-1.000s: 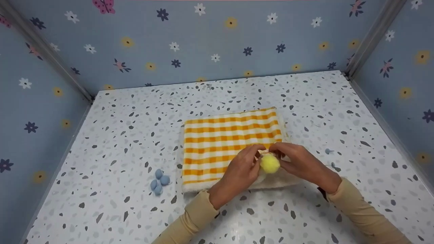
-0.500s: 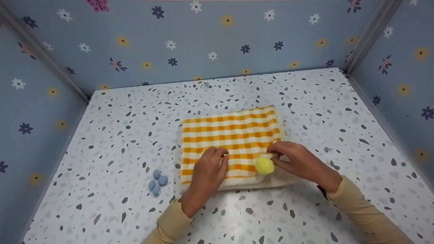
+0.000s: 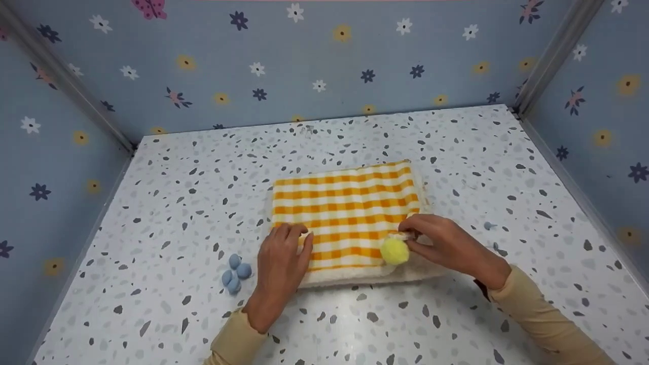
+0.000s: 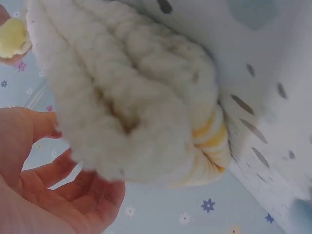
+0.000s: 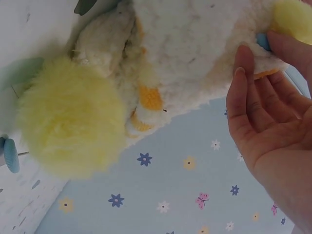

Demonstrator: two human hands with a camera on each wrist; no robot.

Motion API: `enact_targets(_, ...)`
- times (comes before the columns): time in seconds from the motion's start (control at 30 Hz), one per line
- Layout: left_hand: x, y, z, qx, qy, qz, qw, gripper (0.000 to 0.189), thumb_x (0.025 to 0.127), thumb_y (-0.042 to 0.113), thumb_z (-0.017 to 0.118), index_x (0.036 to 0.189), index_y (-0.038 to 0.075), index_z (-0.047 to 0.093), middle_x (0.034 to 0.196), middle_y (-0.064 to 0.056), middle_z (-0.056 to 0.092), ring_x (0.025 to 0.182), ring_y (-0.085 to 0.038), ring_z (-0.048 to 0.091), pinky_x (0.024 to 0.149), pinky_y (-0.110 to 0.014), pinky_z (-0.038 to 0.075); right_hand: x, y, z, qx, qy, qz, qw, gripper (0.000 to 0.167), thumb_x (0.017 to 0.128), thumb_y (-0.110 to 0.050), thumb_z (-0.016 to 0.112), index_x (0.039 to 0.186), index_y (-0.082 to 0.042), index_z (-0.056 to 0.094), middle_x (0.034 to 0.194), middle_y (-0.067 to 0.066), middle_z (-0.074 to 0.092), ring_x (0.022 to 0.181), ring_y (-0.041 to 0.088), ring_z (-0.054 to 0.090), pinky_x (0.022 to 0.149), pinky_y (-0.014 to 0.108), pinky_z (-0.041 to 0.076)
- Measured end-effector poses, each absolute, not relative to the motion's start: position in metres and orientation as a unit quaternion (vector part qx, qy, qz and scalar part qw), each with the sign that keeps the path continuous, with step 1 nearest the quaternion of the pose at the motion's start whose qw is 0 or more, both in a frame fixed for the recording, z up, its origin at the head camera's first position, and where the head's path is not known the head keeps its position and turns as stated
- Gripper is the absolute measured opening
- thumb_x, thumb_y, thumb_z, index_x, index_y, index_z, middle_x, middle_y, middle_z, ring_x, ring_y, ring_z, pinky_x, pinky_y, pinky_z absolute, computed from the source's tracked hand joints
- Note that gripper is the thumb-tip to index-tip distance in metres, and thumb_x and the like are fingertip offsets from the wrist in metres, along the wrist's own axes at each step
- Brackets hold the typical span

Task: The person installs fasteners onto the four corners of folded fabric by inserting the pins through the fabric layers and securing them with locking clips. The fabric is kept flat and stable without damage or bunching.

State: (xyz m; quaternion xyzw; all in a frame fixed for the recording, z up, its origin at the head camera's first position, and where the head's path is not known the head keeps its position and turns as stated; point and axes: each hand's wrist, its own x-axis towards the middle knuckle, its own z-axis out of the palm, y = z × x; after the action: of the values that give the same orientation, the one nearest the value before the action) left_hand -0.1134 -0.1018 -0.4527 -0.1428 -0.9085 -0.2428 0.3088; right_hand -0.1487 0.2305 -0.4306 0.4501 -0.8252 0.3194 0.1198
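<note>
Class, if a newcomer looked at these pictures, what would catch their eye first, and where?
Probably the orange checked cloth, lying near the middle of the speckled table. In the head view, a yellow pompom stands out at the cloth's near right part, beside the right hand. Four blue pieces cluster left of the left hand.

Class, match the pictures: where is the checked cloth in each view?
Head: the checked cloth lies slightly right of and below the centre.
Left wrist: it fills the upper middle, mostly showing white fleece.
Right wrist: it stretches across the upper middle towards the right.
Shared landmark: the blue flowered wall, visible in all three.
</note>
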Motion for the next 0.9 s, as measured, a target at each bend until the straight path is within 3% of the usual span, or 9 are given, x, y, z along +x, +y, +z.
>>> enact_targets(0.67, -0.086, -0.151, -0.461, -0.013, -0.947, -0.152, 0.283, 0.016, 0.089, 0.008, 0.077, 0.093, -0.006, 0.07, 0.088, -0.024, 0.065, 0.074, -0.039, 0.06, 0.058, -0.048, 0.051, -0.148, 0.23, -0.431, 0.447, -0.835, 0.304, 0.099, 0.028, 0.085, 0.007, 0.078, 0.107, -0.008, 0.068, 0.097, -0.002, 0.069, 0.083, 0.01, 0.063, 0.069, 0.032, 0.057)
enact_targets(0.9, -0.075, -0.156, -0.462, 0.023, -0.974, -0.111, 0.194, 0.023, 0.089, 0.006, 0.074, 0.104, -0.009, 0.067, 0.097, -0.029, 0.059, 0.082, -0.042, 0.056, 0.059, -0.051, 0.051, -0.147, 0.231, -0.431, 0.445, -0.838, 0.3, 0.096, 0.027, 0.085, 0.005, 0.079, 0.106, -0.008, 0.068, 0.097, -0.002, 0.068, 0.082, 0.01, 0.063, 0.068, 0.033, 0.057)
